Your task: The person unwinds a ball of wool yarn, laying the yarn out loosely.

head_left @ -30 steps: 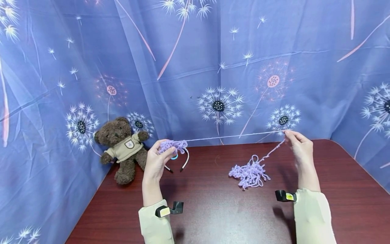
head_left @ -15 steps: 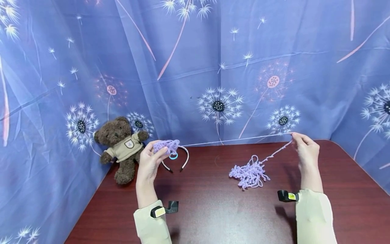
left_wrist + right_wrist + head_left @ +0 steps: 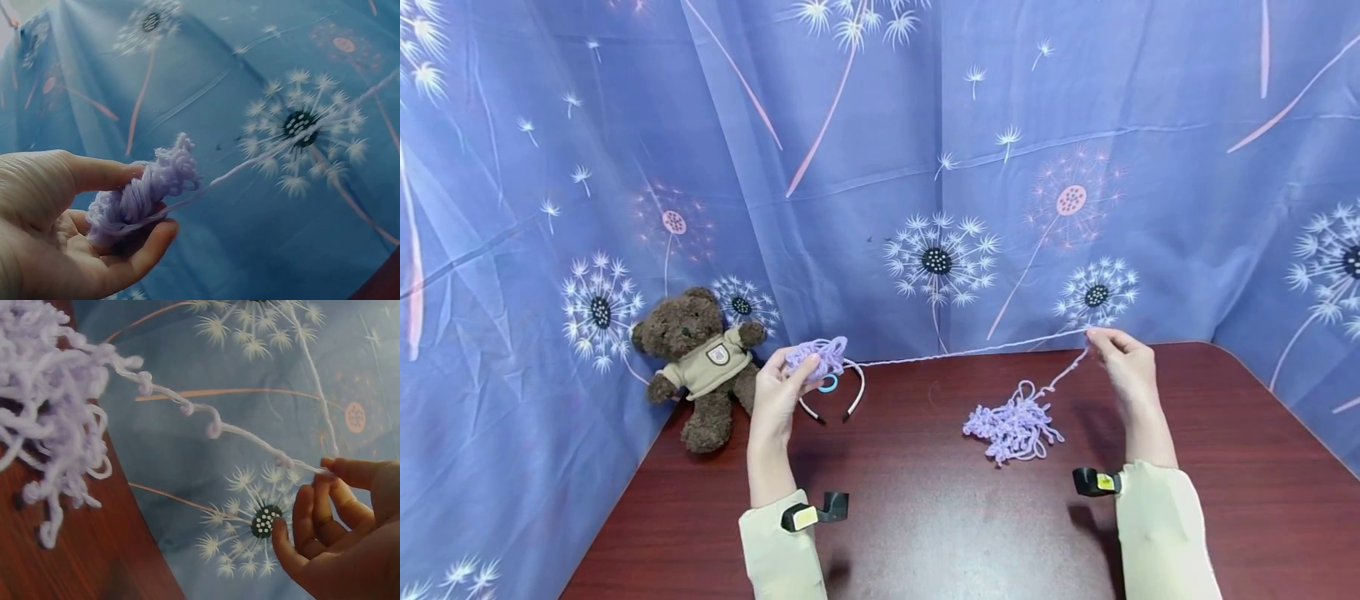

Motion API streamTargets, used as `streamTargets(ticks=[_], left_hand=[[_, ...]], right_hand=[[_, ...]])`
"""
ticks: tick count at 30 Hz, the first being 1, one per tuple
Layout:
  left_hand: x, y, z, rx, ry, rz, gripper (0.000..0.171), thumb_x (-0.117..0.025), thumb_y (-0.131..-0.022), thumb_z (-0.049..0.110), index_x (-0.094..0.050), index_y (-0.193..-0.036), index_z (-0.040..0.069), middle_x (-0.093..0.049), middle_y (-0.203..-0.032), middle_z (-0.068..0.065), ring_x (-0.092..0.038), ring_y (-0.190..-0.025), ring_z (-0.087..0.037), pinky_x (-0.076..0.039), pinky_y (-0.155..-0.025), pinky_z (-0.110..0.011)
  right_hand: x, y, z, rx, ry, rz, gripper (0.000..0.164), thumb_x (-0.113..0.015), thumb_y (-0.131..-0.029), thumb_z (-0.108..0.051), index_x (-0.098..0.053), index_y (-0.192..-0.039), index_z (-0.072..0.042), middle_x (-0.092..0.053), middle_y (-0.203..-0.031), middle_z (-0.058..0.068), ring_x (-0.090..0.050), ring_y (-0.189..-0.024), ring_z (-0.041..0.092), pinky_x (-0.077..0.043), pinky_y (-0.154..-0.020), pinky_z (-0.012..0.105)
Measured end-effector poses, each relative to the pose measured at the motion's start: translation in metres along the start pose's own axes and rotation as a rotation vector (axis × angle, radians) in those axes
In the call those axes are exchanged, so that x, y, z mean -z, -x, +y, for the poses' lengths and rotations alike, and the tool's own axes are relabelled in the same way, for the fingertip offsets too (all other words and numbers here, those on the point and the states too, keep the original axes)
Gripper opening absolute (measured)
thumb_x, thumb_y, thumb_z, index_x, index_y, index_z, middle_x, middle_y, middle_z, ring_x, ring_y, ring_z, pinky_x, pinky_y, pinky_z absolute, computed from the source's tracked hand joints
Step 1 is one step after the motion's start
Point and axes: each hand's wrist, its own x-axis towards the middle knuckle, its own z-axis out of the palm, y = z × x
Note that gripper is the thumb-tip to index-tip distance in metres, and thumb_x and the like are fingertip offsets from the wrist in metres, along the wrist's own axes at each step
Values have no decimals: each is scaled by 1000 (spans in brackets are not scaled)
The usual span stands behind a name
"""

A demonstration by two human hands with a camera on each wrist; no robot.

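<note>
My left hand [image 3: 777,389] grips a wound bundle of lilac yarn [image 3: 145,195] between thumb and curled fingers, raised above the table's far left part. From the bundle a single strand [image 3: 955,354] crosses to my right hand [image 3: 1129,367], which pinches it between thumb and fingertip. In the right wrist view, a kinked, curly length of the yarn [image 3: 214,427] hangs from that pinch down to a loose tangled pile [image 3: 1013,427] on the table. The strand between the hands looks nearly straight, with a slight sag.
A brown teddy bear [image 3: 709,367] in a beige shirt sits at the table's back left. A headband [image 3: 859,392] and a small blue ring [image 3: 828,383] are behind my left hand. A blue dandelion-print curtain [image 3: 850,275] borders the dark red table [image 3: 940,517].
Both hands first shifted apart, then came back closer together. My right hand is now slightly lower and further left, and the strand has slackened a little. The pile stays put.
</note>
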Motion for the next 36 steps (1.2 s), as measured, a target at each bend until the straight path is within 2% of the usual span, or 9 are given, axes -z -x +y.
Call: streamTargets(ticks=[5, 8, 10, 13, 17, 23, 29, 33, 36], left_hand=[[-15, 3, -1, -7, 26, -59, 17, -57, -92, -6, -59, -99, 9, -67, -79, 9, -62, -68, -2, -54, -63, -16], [-23, 5, -1, -16, 37, -102, 19, -57, -92, -7, -58, -101, 9, -68, -81, 9, -62, -69, -2, -55, -64, -16], [-28, 7, -1, -19, 37, -129, 19, -57, -92, -8, -58, -103, 7, -67, -82, 9, -62, -69, -3, -55, -65, -17], [-37, 9, -2, -3, 22, -171, 19, -57, -92, -7, -57, -107, 4, -66, -83, 8, -61, -70, -3, -55, -65, -16], [-50, 12, -4, 16, 3, -224, 20, -57, -92, -6, -55, -111, 1, -64, -83, 8, -62, -70, -3, -56, -66, -17], [-67, 15, -10, 19, -7, -323, 22, -59, -90, -7, -55, -110, -2, -64, -85, 8, -63, -73, -3, -57, -69, -19], [-75, 16, -16, 18, -55, -335, 32, -63, -87, -6, -52, -117, -5, -61, -91, 5, -61, -76, -2, -54, -67, -16], [-74, 14, -16, 18, -8, -285, 44, -61, -84, -12, -44, -125, -8, -59, -100, -1, -63, -80, -4, -56, -72, -16], [-70, 12, -14, 20, 8, -238, 52, -61, -82, -15, -41, -129, -7, -59, -99, -2, -60, -81, -3, -53, -70, -14]], right_hand=[[-14, 0, 7, 33, 265, -157, 9, -63, -95, -28, -71, -91, -28, -62, -73, -30, -57, -70, -12, -49, -67, 4], [-31, 5, 9, 60, 390, -238, 29, -60, -97, -29, -68, -115, -8, -61, -76, -30, -57, -72, -12, -49, -71, 7], [-46, 12, 9, 82, 454, -277, 41, -59, -97, -29, -61, -124, 3, -67, -84, -20, -58, -76, -9, -52, -77, 13], [-72, 27, 11, 122, 506, -358, 42, -58, -98, -30, -59, -126, 1, -72, -107, 5, -63, -94, 7, -53, -94, 31], [-115, 56, 17, 222, 489, -495, 35, -61, -96, -28, -64, -121, -5, -65, -125, 19, -61, -111, 29, -49, -100, 47], [-166, 103, 29, 284, 310, -729, 35, -60, -95, -14, -58, -125, 4, -64, -121, 25, -65, -106, 35, -56, -87, 26], [-172, 116, 31, 237, 244, -751, 32, -56, -97, -12, -61, -119, 10, -68, -107, 28, -69, -90, 17, -53, -70, 15], [-167, 110, 26, 261, 260, -730, 25, -56, -97, -12, -67, -105, 9, -67, -78, 16, -57, -65, 2, -48, -52, 20], [-163, 103, 20, 265, 249, -712, 23, -56, -97, -12, -67, -100, 8, -64, -72, 4, -56, -62, 0, -49, -52, 20]])
